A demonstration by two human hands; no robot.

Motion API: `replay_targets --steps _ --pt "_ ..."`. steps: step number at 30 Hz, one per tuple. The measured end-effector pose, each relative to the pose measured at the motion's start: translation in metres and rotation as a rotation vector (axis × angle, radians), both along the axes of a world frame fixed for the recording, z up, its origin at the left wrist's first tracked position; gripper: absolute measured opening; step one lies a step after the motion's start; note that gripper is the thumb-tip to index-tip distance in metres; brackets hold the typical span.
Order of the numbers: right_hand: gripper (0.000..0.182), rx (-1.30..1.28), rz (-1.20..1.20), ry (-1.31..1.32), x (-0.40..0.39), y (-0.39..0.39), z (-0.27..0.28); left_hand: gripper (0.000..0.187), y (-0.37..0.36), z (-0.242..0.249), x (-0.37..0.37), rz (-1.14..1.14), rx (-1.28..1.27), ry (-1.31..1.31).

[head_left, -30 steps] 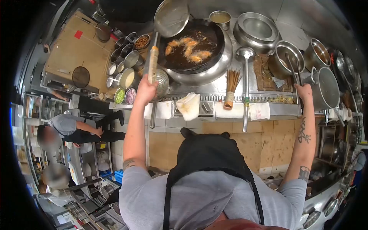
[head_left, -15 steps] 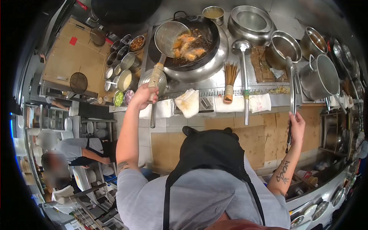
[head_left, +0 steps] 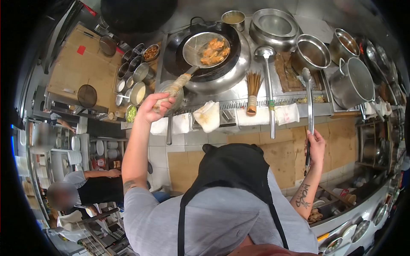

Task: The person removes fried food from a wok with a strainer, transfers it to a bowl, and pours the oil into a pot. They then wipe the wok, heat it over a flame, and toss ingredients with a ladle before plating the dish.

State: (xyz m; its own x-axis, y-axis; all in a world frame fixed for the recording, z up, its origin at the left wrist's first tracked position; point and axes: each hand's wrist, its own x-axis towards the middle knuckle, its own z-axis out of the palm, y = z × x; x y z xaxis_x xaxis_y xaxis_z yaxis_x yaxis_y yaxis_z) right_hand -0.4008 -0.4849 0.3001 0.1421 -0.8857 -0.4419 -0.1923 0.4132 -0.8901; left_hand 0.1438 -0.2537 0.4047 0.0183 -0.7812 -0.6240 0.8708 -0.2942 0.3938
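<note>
My left hand (head_left: 154,107) grips the wrapped handle of a wire strainer (head_left: 205,49) held over the dark wok (head_left: 188,64). Several golden fried pieces (head_left: 215,51) lie in the strainer's basket, lifted out of the oil. My right hand (head_left: 316,146) holds the handle of a long metal ladle (head_left: 308,100) that points up toward the steel pots. My apron and grey shirt fill the lower middle of the view.
A second ladle (head_left: 266,72), a bamboo brush (head_left: 253,91) and folded cloths (head_left: 208,116) lie along the stove's front ledge. Steel pots (head_left: 353,83) stand right, seasoning containers (head_left: 139,72) left. Another person (head_left: 85,187) stands at lower left beside racks of dishes.
The strainer has scooped the fried pieces out of the wok and now holds them above it. My right hand has pulled the ladle off the pots and down toward me.
</note>
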Motion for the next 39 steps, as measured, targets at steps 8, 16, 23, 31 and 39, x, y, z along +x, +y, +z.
replay_targets --steps 8,16,23,31,39 --pt "0.034 0.014 0.029 0.003 0.027 0.003 0.000 0.035 0.040 -0.037 -0.021 0.164 -0.220 0.100" --pt "0.023 -0.027 0.044 -0.037 0.073 0.016 0.013 0.028 0.140 -0.014 -0.046 0.360 -0.112 -0.456" --pt "0.020 -0.077 0.133 -0.029 0.115 -0.003 0.013 0.023 0.197 0.004 -0.084 0.518 0.142 -0.628" --pt "0.028 -0.088 0.198 -0.021 0.147 -0.017 0.014 0.035 0.201 -0.075 -0.116 0.368 0.518 -0.873" --pt "0.034 -0.192 0.240 0.016 0.122 -0.028 0.006 0.062 0.184 -0.145 -0.147 0.334 0.842 -1.753"
